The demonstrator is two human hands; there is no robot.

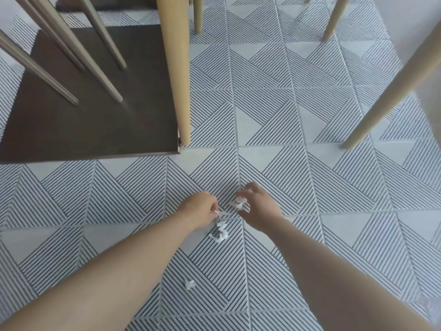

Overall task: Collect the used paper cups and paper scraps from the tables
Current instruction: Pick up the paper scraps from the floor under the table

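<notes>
Three scraps, all on the floor (310, 168), none on a tabletop. Top scrap (239, 202): crumpled white, sits between the curled right fingers (242, 192) and thumb, so the right hand (261, 209) grips it (lifted or still on the tile, cannot tell). Mid scrap (220, 231): loose on the tile, at 6 o'clock just below the left fingers (214, 207), long axis about 12 to 6, its upper end near those fingertips. The left hand (201, 209) is curled, tips at a thin white sliver (220, 213); pinched or only touched, cannot tell because of blur. Low scrap (189, 284): small, at 7 o'clock from the mid scrap, well apart from both hands, just beside the left forearm.

Judgement: the next pick is the mid scrap. The left hand is nearer, and it lies at 7 o'clock from the right hand, which is occupied. A short drop toward 6 should reach it. The low scrap needs the left hand drawn back.

Outward: a table leg (182, 91) at 11 o'clock stands at the corner of a dark mat (95, 125), with chair legs (105, 75) on the mat.
</notes>
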